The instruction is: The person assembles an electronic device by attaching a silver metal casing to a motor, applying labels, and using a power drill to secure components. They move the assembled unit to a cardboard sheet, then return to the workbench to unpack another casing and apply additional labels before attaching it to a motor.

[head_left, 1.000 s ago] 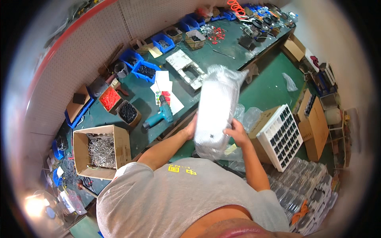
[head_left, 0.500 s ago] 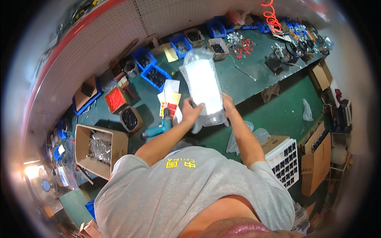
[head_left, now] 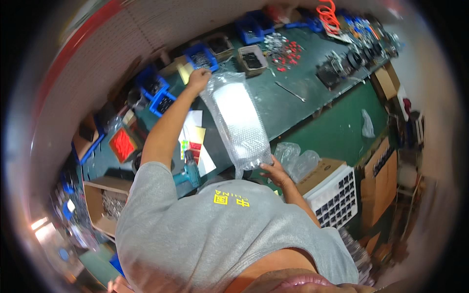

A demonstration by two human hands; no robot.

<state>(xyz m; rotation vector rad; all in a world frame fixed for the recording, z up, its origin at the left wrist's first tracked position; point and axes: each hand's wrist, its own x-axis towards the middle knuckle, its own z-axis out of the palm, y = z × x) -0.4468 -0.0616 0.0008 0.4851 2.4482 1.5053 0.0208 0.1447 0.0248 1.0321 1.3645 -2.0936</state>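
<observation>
A long, flat, silvery-white item in a clear bubble-wrap bag point(head_left: 239, 122) lies slantwise over the green workbench, reaching its front edge near my body. My left hand point(head_left: 199, 81) is closed on the bag's far left corner, with that arm stretched out. At the near right corner, my right hand point(head_left: 276, 172) grips the bag's edge, thumb on top and part of the fingers hidden. Left of the bag, a teal cordless drill point(head_left: 189, 171) lies beside paper sheets and coloured labels point(head_left: 197, 146).
Blue parts bins point(head_left: 200, 57) line the back of the bench point(head_left: 288, 112). A cardboard box of metal parts point(head_left: 105, 205) stands at left. Red-tipped parts point(head_left: 289, 52) and a wrench point(head_left: 290, 92) lie farther right. A white tray of black pieces point(head_left: 337, 198) is near my right arm.
My left hand has gone from the bag's near end to its far left corner. My right hand has moved down to the near right corner. The bag now lies flatter, with its bubble wrap spread.
</observation>
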